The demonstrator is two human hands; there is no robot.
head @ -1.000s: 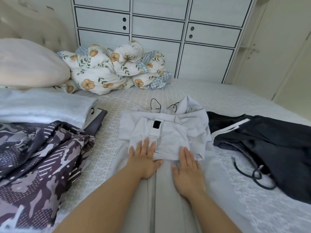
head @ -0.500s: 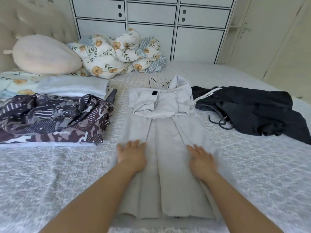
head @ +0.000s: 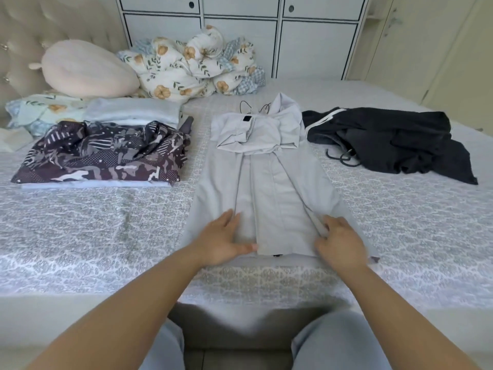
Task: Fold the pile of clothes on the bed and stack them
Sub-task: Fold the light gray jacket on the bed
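A light grey garment [head: 269, 188] lies lengthwise in the middle of the bed [head: 93, 231], its sides folded inward and its top bunched into a small fold. My left hand [head: 224, 241] holds its near hem on the left, fingers on top and thumb at the edge. My right hand [head: 338, 241] pinches a fold at the near right hem. A folded camouflage-print garment [head: 106, 153] rests on a stack at the left. A crumpled black garment with white stripes [head: 386, 140] lies at the right.
A pale blue folded cloth [head: 133, 113], a pink pillow [head: 85, 68] and a bunched floral duvet [head: 192, 65] lie toward the headboard. White cupboards [head: 240, 30] stand behind the bed. The bed's near edge is right in front of my legs [head: 330, 343].
The view has pulled back from the bed. Both hands slid from the garment's folded top down its length to the near hem and closed on the fabric there.
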